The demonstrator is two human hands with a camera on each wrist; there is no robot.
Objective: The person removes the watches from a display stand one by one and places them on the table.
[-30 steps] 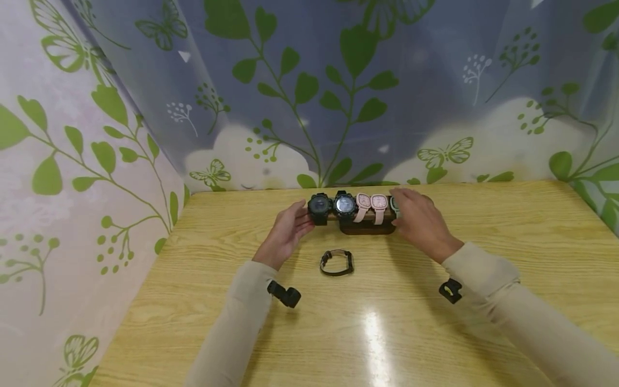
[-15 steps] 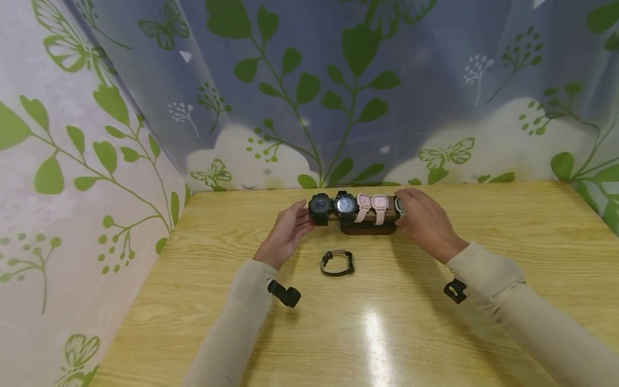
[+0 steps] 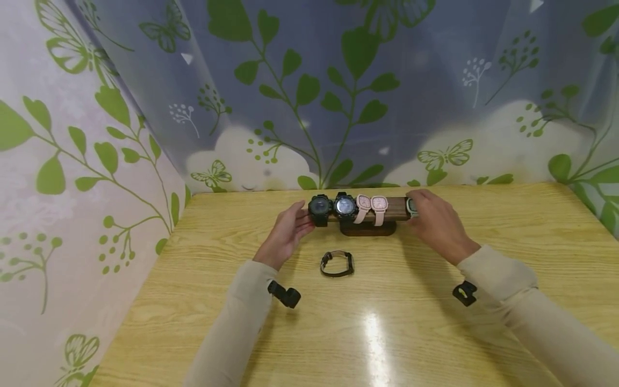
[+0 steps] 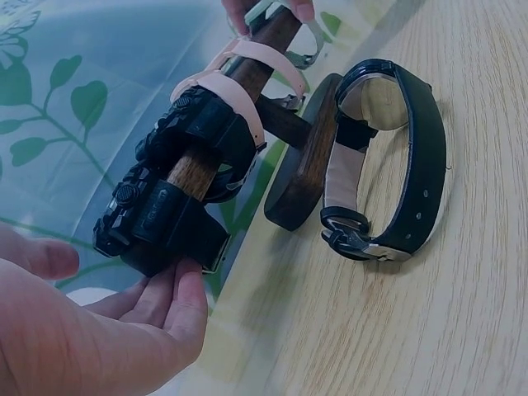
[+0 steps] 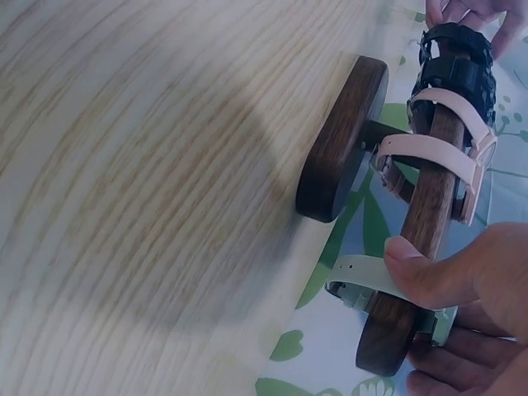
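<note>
A dark wooden watch stand [image 3: 397, 208] carries several watches on its bar. Two chunky black watches [image 3: 319, 205] sit at the left end, with two pink watches [image 3: 379, 203] beside them. My right hand [image 3: 437, 223] pinches a pale green watch [image 5: 363, 276] at the bar's right end, thumb on its strap and fingers beneath. The green strap still loops round the bar. At the other end, my left hand [image 3: 287, 234] touches the underside of the outermost black watch with its fingertips, its thumb apart from it in the left wrist view.
In front of the stand, a black-strapped watch [image 3: 337, 263] lies on its side, buckled into a loop on the wooden table [image 3: 309, 333]. Behind the table hangs a leaf-patterned curtain [image 3: 300, 123]. Each sleeve bears a small black wrist camera [image 3: 284, 294].
My right hand has slid the green watch rightward along the bar, away from the pink watches, baring a stretch of wood between them. The left hand stays in place.
</note>
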